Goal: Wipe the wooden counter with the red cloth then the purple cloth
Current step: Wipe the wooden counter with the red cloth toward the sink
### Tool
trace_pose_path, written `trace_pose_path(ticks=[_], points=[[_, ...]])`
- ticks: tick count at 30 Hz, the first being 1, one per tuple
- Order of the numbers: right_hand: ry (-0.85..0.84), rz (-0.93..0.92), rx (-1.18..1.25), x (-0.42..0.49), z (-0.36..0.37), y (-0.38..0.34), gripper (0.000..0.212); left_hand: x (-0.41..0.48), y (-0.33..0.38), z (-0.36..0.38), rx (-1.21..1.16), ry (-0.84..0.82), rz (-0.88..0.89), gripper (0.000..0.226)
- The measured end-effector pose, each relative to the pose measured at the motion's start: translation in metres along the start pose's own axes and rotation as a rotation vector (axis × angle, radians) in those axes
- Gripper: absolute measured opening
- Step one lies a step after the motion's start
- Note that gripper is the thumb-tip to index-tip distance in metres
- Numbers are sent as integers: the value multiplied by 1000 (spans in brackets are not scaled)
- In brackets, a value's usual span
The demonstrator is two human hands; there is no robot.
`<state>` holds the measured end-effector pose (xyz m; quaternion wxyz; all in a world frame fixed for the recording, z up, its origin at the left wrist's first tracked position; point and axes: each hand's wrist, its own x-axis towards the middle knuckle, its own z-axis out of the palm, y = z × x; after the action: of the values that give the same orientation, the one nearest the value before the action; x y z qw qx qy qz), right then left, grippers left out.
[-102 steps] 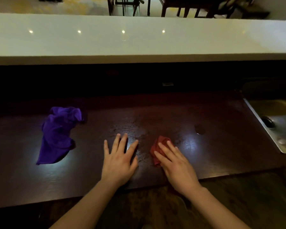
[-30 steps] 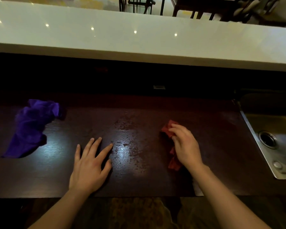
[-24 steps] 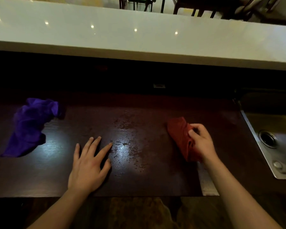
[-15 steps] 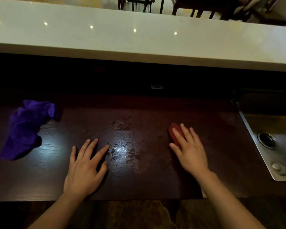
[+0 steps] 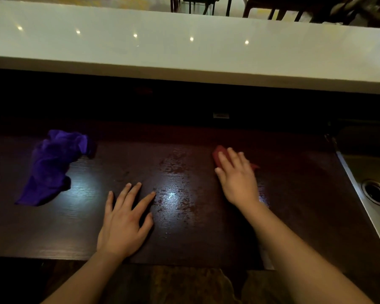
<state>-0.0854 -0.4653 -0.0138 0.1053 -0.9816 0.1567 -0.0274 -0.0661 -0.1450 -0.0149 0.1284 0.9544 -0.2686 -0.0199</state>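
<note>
The dark wooden counter (image 5: 184, 233) runs across the view, with wet streaks shining in its middle. My right hand (image 5: 237, 178) presses flat on the red cloth (image 5: 218, 155), which is bunched under the palm; only its far-left edge and a scrap on the right show. My left hand (image 5: 125, 222) rests flat on the wood, fingers spread, holding nothing. The purple cloth (image 5: 53, 167) lies crumpled at the left, apart from both hands.
A steel sink (image 5: 373, 189) with a drain is set into the counter at the right. A raised white ledge (image 5: 184, 47) runs along the back, above a dark recess. Chair legs stand beyond it.
My right hand has slid the red cloth from the near middle out to the right and away from me, regripping it along the way. The left hand stayed flat; the purple cloth did not move.
</note>
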Motion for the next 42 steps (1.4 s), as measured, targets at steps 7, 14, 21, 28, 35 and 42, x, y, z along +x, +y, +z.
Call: trace_pose_path(ticks=[7, 14, 21, 28, 35, 42], points=[[-65, -501, -35, -65, 5, 7, 49, 0, -4, 6, -6, 18, 18, 54], [11, 71, 18, 30, 7, -32, 53, 0, -4, 6, 3, 1, 12, 53], [-115, -568, -4, -16, 29, -98, 52, 0, -2, 3, 4, -13, 0, 54], [26, 32, 89, 81, 23, -113, 52, -1, -6, 7, -6, 23, 15, 53], [-140, -554, 77, 35, 44, -163, 50, 0, -4, 5, -27, 53, 2, 52], [34, 40, 56, 37, 15, -49, 49, 0, -4, 4, -36, 55, -18, 51]])
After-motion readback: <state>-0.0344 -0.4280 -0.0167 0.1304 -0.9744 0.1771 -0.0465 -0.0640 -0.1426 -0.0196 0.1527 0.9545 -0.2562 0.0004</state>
